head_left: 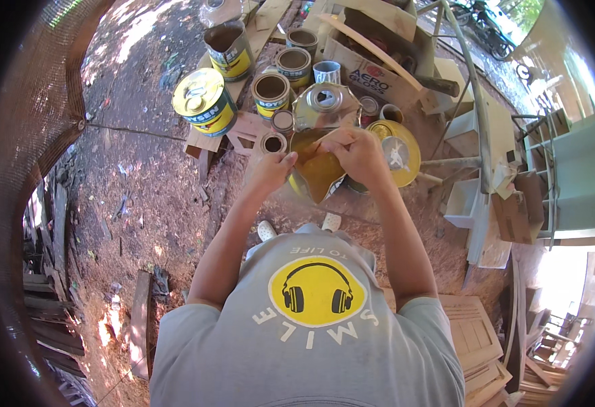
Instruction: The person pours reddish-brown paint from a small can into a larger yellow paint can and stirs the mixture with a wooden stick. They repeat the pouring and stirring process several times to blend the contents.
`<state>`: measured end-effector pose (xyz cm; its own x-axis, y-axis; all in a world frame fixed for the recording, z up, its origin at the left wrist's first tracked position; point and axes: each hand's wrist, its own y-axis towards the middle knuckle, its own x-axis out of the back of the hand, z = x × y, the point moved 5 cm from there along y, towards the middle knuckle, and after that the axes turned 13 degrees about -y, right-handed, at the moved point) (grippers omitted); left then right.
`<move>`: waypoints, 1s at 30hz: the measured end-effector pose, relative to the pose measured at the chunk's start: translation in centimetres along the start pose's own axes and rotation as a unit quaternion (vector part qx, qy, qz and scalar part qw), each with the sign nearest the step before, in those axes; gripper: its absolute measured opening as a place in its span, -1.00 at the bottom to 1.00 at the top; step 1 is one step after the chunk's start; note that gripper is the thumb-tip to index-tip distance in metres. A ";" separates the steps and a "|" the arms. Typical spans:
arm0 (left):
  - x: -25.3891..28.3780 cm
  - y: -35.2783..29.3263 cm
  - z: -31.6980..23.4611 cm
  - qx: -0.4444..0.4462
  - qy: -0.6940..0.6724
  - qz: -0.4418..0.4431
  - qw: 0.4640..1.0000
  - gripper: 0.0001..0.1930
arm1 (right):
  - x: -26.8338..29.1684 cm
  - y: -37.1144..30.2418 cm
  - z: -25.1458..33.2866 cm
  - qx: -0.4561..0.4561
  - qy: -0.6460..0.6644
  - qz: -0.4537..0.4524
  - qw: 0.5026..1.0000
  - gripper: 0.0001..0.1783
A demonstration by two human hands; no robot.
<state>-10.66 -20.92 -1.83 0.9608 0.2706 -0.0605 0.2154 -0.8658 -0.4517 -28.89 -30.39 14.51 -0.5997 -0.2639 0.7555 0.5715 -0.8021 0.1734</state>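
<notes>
In front of me is an opened metal paint can (321, 178) with amber-brown liquid inside and a rim drawn to a point on my side. Its cut lid (325, 99) is bent up at the far side. My left hand (270, 171) is closed on the can's left edge, thumb on the rim. My right hand (357, 154) is closed in a pinch over the can's right side; what lies between its fingers is hidden. Beside my left hand stands a small open can (274, 143). A round yellow lid (399, 153) lies right of my right hand.
Several used paint cans stand beyond, among them a closed yellow one (204, 102) and a tall open one (229, 51). A cardboard box (372, 74) with wood on it is at the far right. A wooden frame (482, 122) rises at right; panelled boards (457, 325) lie at lower right.
</notes>
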 end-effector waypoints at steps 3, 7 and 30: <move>0.3 0.0 0.3 0.000 0.017 -0.013 1.000 -0.58 | 0.5 -0.3 0.5 0.023 -0.135 0.048 0.989 -0.78; 0.7 0.1 0.5 0.013 0.059 -0.029 0.998 -0.47 | 0.9 -0.4 1.5 -0.096 -0.117 0.165 0.975 -0.84; 0.1 -0.8 -0.1 0.012 -0.017 -0.020 1.000 -0.55 | 2.0 -0.4 2.4 -0.061 -0.161 0.085 0.981 -0.85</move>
<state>-10.73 -20.29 -1.40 0.9451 0.3188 -0.0717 0.2485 -0.8438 -0.4756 -29.00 -29.36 17.49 -0.2820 -0.2331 0.9307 0.5650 -0.8244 -0.0353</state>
